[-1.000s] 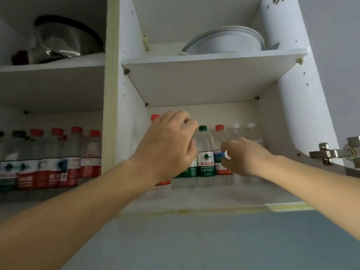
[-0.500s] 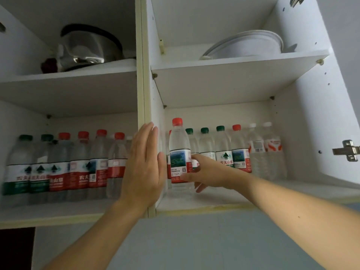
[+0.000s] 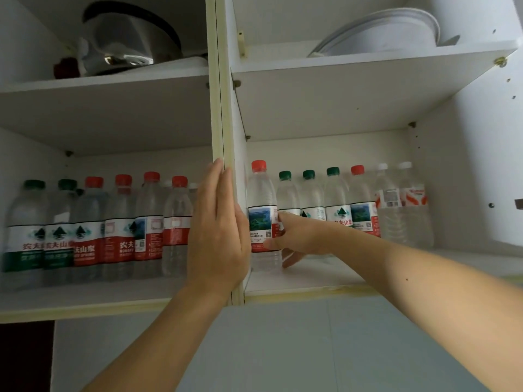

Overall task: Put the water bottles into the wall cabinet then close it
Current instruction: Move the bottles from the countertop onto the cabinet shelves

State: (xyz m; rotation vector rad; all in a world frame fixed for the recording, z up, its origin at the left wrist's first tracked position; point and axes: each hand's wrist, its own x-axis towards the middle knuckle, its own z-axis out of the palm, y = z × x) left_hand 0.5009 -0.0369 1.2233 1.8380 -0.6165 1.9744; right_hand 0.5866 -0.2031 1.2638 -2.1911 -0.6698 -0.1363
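The white wall cabinet (image 3: 223, 142) stands open with two bays. My right hand (image 3: 297, 239) grips a red-capped water bottle (image 3: 261, 205) that stands upright at the front left of the right bay's lower shelf. Behind it runs a row of green-capped, red-capped and white-capped bottles (image 3: 336, 202). My left hand (image 3: 216, 230) lies flat, fingers straight up, against the front of the divider between the bays. A second row of bottles (image 3: 93, 227) fills the left bay's lower shelf.
A metal pot with a lid (image 3: 127, 43) sits on the upper left shelf. White plates (image 3: 382, 32) rest on the upper right shelf. A door hinge (image 3: 519, 203) sticks out at the right edge. Grey wall lies below the cabinet.
My left hand came off the bottles and settled flat on the divider. My right hand shifted left onto the front red-capped bottle. The view swung left and showed more of the left bay.
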